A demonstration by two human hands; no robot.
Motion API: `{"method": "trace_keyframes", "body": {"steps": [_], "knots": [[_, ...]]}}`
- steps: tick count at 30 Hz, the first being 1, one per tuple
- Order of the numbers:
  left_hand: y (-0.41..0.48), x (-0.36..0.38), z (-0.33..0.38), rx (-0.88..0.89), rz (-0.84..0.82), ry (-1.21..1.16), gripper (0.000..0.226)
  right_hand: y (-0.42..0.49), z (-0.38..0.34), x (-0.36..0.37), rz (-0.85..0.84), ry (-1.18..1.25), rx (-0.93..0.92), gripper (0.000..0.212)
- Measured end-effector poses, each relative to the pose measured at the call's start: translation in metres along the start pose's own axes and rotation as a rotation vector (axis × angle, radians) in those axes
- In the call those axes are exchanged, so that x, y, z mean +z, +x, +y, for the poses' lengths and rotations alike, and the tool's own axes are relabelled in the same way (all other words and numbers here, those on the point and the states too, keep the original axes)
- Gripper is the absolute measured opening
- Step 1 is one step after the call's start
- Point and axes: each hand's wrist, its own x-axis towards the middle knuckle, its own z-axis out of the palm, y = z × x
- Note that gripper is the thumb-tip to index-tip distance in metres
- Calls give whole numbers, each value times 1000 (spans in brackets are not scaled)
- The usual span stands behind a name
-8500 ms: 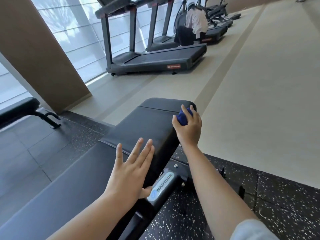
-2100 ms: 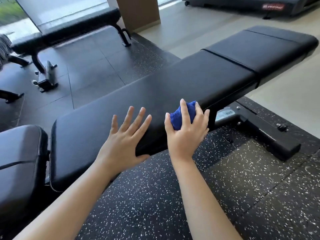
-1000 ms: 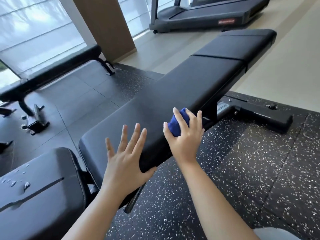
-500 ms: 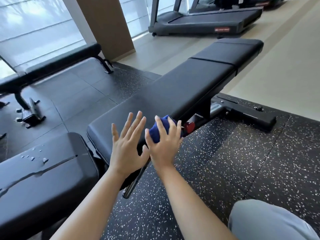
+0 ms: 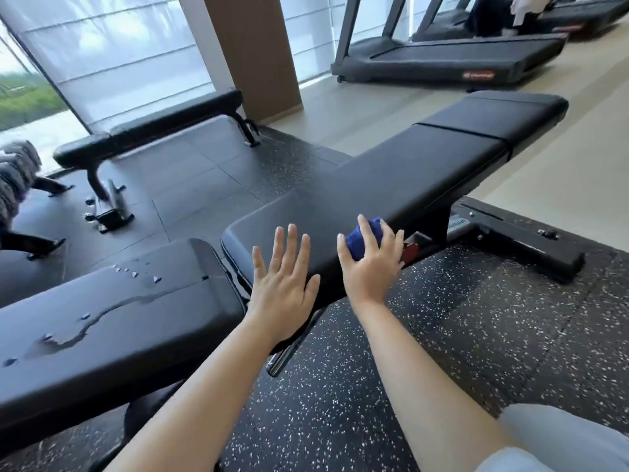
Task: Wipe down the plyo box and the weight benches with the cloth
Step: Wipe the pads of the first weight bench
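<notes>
A long black padded weight bench runs from the middle of the view to the upper right. My right hand grips a balled-up blue cloth against the bench pad's near side edge. My left hand is spread, fingers straight, over the near left end of the same pad. A second black bench pad at the lower left carries water droplets and a wet streak. A third bench stands by the window.
Black speckled rubber flooring lies under me, with the bench's steel base at the right. Treadmills line the window at the top right, and a person stands on one. A brown pillar rises behind. My grey-clad knee shows at the bottom right.
My right hand has slid the cloth to the right along the bench's side edge over the last half second, away from my left hand. The view has shifted a little.
</notes>
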Motion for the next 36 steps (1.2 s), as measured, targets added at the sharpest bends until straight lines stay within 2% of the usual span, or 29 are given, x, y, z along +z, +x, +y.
{"method": "trace_keyframes", "body": {"steps": [4,7,11,16,22,29,36], "knots": [[-39,-40,-43,122,149,34,57,-56,-47,-1,3,-17,19,46],[-64,-47,-73,77,105,93,60,-90,-76,2,-4,-69,3,43],[-62,-39,-73,16,62,103,58,-80,-58,6,18,-69,-95,42],[-64,-38,-73,-31,78,67,60,-40,-46,13,53,-84,58,43],[-64,-38,-71,-38,114,-18,62,-83,-67,7,-17,-96,-5,47],[-67,-41,-70,-67,212,-125,66,-111,-83,3,-116,-168,-178,49],[-68,-42,-69,-154,425,-300,62,-105,-95,-12,-116,-6,-122,48]]}}
